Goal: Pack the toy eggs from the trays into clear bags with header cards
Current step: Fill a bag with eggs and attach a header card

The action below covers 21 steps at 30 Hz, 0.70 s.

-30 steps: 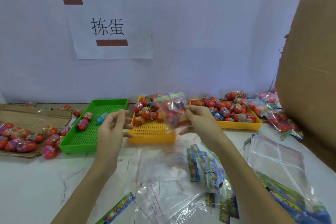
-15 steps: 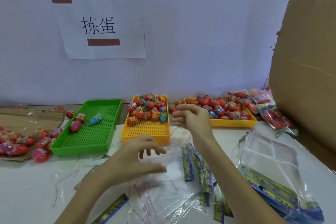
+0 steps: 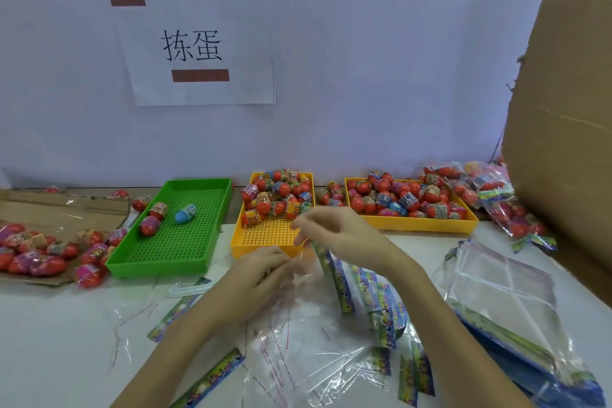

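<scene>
Clear bag (image 3: 311, 278) centre frame: both hands pinch it, left hand (image 3: 261, 275) & right hand (image 3: 334, 230) (prob. to open its mouth).

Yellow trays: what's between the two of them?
Head view: a few loose toy eggs on the table in the gap between the middle yellow tray and the right yellow tray.

A white paper sign (image 3: 195, 46) with black characters and two dark red bars hangs on the wall; well right of the sign stands a tall cardboard box (image 3: 569, 129); below-left of it lies flattened cardboard (image 3: 63, 209).
</scene>
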Each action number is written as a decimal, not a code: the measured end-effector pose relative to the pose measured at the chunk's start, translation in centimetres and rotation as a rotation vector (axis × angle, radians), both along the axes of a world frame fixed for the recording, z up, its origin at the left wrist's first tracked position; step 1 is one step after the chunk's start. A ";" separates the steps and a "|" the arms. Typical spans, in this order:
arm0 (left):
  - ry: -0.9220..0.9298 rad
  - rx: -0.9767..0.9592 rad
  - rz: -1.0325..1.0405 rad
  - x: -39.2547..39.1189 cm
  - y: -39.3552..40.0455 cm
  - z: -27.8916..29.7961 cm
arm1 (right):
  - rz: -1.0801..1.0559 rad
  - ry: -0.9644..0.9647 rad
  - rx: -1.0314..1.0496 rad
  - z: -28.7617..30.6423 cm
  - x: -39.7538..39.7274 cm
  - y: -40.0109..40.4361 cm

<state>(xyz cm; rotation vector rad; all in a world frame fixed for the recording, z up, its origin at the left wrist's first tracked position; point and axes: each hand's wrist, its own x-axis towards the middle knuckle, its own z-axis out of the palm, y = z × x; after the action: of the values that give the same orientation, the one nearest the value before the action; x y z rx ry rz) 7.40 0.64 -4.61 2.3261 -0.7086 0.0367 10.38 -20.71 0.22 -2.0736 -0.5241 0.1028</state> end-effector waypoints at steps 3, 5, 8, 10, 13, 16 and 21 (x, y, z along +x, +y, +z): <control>0.088 -0.171 0.071 0.0 0.5 0.4 | 0.079 -0.097 -0.236 -0.1 -0.2 0.1; 0.145 -0.265 0.114 0.1 0.6 0.7 | 0.024 -0.158 -0.186 -0.1 -0.1 0.2; 0.203 -0.459 0.182 0.2 0.8 1.4 | -0.128 -0.189 -0.041 0.0 0.3 -0.2; 0.202 -0.554 0.201 0.2 1.2 1.6 | -0.238 -0.202 0.056 -0.1 0.6 -0.7; 0.176 -0.666 0.268 0.2 1.4 1.6 | -0.333 -0.176 0.216 0.0 0.7 -0.9; 0.202 -0.805 0.337 0.3 1.3 1.5 | -0.360 -0.147 0.280 0.0 0.6 -1.0; 0.213 -0.884 0.365 0.5 1.5 1.5 | -0.364 -0.164 0.184 -0.3 0.7 -0.6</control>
<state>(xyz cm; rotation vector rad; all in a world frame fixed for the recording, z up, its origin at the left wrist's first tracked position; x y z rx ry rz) 7.85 2.15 -3.08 1.5368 -0.0941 0.2162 11.05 -21.29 -0.07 -1.9714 -0.2355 -0.3200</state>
